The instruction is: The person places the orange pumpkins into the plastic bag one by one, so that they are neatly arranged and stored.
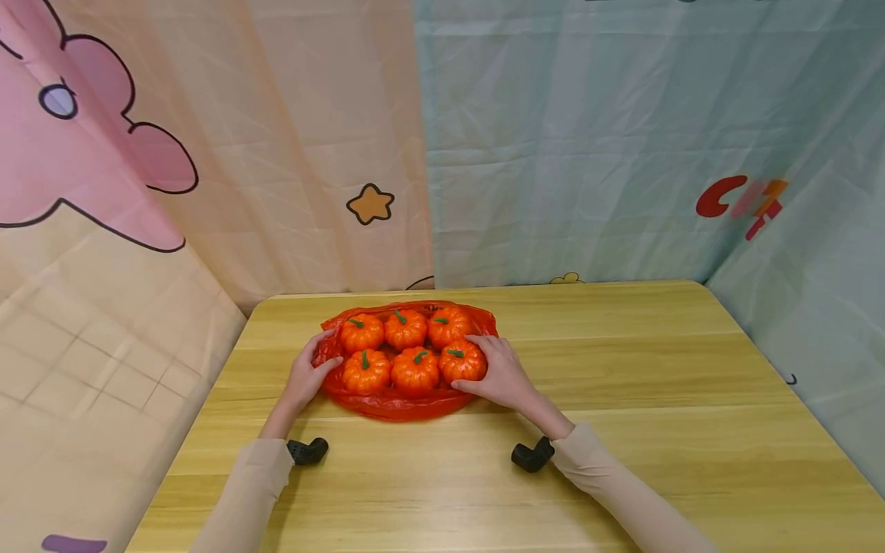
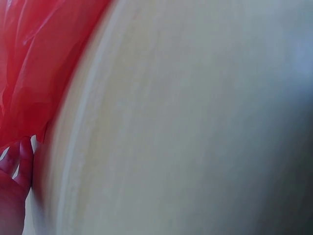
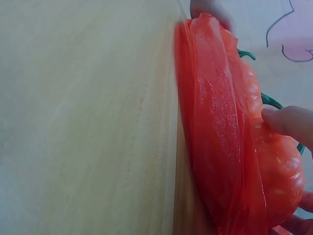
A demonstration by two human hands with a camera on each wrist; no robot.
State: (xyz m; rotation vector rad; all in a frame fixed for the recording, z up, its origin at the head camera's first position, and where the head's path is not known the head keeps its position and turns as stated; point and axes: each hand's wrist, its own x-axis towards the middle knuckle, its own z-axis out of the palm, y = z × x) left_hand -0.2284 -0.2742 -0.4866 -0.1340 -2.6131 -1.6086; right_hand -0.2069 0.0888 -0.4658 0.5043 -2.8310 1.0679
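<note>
In the head view, several small orange pumpkins (image 1: 415, 372) with green stems sit in two rows of three on a spread red plastic bag (image 1: 397, 408). My right hand (image 1: 508, 376) grips the front right pumpkin (image 1: 462, 358), thumb on its near side and fingers over its far side. The right wrist view has the thumb against this glossy pumpkin (image 3: 279, 171), beside folds of the bag (image 3: 220, 122). At the bag's left edge, my left hand (image 1: 306, 374) touches the plastic with thumb and fingers spread apart. The left wrist view shows fingertips (image 2: 25, 152) against the bag (image 2: 39, 63).
The bag lies toward the back of a light wooden table (image 1: 622, 369). Printed curtains (image 1: 588, 153) hang behind the table and at both sides. A black wrist device shows by each wrist, the left one (image 1: 308, 451) and the right one (image 1: 532, 455).
</note>
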